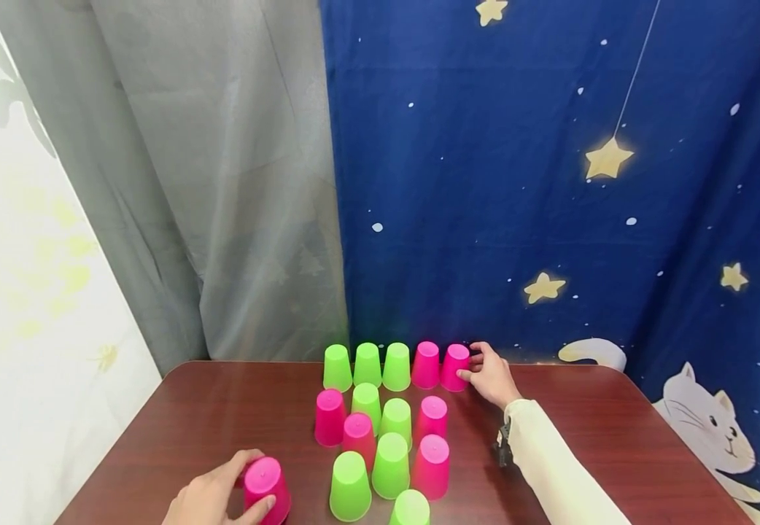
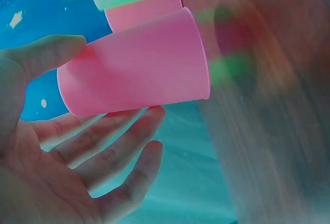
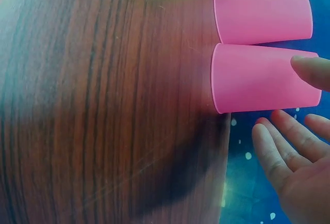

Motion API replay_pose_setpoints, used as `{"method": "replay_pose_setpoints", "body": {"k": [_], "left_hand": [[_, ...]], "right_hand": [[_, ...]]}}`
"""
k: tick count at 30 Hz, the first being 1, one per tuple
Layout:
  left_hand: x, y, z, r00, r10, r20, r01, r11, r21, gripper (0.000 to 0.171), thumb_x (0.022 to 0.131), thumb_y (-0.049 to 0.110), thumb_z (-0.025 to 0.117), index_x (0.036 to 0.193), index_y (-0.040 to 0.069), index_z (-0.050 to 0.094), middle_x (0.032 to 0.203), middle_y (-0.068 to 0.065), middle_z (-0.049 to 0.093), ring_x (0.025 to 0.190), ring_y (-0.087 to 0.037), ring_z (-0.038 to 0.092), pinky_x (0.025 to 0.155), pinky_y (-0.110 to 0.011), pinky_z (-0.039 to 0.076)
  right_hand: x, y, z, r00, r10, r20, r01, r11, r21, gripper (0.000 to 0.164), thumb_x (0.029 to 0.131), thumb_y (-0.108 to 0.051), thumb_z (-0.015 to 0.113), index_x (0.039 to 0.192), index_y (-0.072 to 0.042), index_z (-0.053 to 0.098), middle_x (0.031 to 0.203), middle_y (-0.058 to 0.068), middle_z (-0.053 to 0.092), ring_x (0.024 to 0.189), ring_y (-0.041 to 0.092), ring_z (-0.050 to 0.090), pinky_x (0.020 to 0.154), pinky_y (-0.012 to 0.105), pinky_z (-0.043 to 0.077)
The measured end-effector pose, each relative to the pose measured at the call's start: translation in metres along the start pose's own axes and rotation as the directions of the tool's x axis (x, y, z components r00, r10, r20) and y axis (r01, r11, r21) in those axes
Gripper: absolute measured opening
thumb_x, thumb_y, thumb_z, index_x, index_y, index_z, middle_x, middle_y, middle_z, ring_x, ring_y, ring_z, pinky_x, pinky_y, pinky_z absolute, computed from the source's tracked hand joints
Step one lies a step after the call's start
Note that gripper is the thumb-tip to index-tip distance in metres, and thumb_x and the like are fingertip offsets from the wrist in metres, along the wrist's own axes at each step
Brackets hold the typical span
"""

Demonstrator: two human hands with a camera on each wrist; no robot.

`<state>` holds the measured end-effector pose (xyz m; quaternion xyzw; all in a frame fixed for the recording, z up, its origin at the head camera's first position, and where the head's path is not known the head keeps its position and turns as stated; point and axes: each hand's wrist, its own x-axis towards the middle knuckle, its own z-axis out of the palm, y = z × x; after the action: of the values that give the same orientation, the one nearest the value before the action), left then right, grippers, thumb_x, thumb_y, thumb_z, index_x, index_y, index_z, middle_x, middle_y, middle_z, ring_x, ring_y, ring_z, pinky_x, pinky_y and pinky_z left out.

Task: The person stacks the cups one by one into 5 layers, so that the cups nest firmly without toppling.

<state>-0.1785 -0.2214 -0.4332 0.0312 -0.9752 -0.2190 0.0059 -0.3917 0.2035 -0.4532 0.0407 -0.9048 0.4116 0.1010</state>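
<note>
At the lower left of the head view my left hand (image 1: 212,490) holds an upside-down pink cup (image 1: 266,487) between thumb and fingers. In the left wrist view the thumb lies on one side of this pink cup (image 2: 135,64) and the fingers on the other. At the table's back edge my right hand (image 1: 493,375) is around the end pink cup (image 1: 455,367) of the back row. In the right wrist view its thumb overlaps that pink cup (image 3: 263,79), and its fairly straight fingers lie just beside the cup's side.
Several upside-down green cups (image 1: 337,368) and pink cups (image 1: 427,364) stand in the middle of the brown table (image 1: 222,408), a row of them along the back edge. A green cup (image 1: 410,509) is cut off at the bottom. Behind hangs a blue starry curtain (image 1: 459,182).
</note>
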Motion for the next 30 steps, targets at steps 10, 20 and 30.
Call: {"method": "replay_pose_setpoints", "body": {"k": [10,20,30], "left_hand": [[0.026,0.008,-0.022,0.933,0.260,-0.250,-0.263,0.965,0.022,0.054,0.074,0.043,0.086,0.119,0.021,0.064,0.093,0.011,0.071,0.083,-0.011,0.068,0.069,-0.034,0.056],[0.064,0.031,-0.039,0.853,0.389,-0.349,-0.394,0.917,0.058,0.048,0.078,0.032,0.084,0.120,0.017,0.064,0.088,0.008,0.071,0.071,-0.003,0.061,0.062,-0.027,0.051],[0.109,0.059,-0.048,0.876,0.378,-0.299,-0.399,0.917,-0.009,0.048,0.083,0.028,0.080,0.124,0.010,0.061,0.094,-0.005,0.072,0.078,-0.015,0.066,0.068,-0.034,0.057]], "right_hand": [[-0.010,-0.005,-0.012,1.000,-0.019,-0.022,0.019,1.000,0.007,0.059,0.084,-0.008,0.077,0.135,0.005,0.049,0.118,0.028,0.067,0.105,0.041,0.070,0.096,0.051,0.056],[-0.035,-0.025,-0.022,0.998,-0.066,-0.014,0.065,0.998,-0.001,0.057,0.084,-0.009,0.079,0.133,0.000,0.053,0.122,0.023,0.068,0.108,0.038,0.070,0.095,0.049,0.057],[-0.078,-0.049,-0.022,0.988,-0.142,0.055,0.138,0.988,0.075,0.047,0.079,-0.011,0.083,0.121,-0.011,0.062,0.115,0.013,0.070,0.101,0.027,0.071,0.082,0.034,0.061]]}}
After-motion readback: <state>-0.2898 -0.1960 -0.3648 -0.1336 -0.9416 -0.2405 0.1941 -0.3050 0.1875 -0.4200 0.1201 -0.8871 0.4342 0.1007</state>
